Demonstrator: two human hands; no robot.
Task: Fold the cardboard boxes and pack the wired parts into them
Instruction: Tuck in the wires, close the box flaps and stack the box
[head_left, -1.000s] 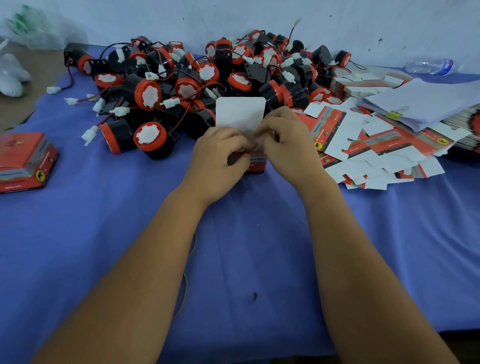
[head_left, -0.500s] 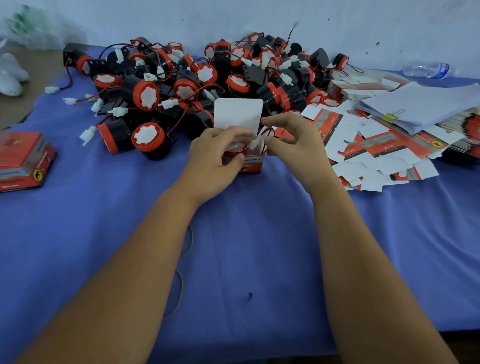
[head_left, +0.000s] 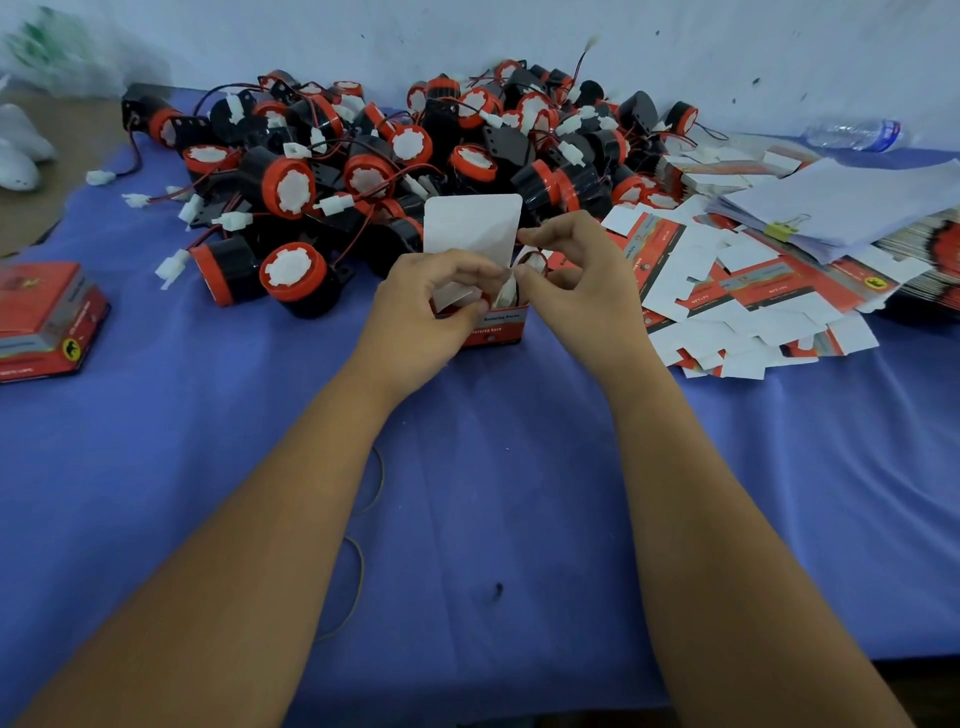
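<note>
A small red cardboard box stands upright on the blue cloth at centre, its white lid flap raised toward the far side. My left hand grips the box's left side and front. My right hand pinches the red-and-black wire and white connector sticking out of the box's open top. The part inside the box is mostly hidden by my fingers. Behind the box lies a heap of black-and-red wired parts with white connectors.
Flat unfolded box blanks are spread at the right, beside a clipped stack of white papers. A closed red box sits at the left edge. A plastic bottle lies by the wall. Rubber bands lie on the cloth.
My right hand has lifted off the box top and opened its fingers to pinch the wire above the opening. The left hand stays on the box.
</note>
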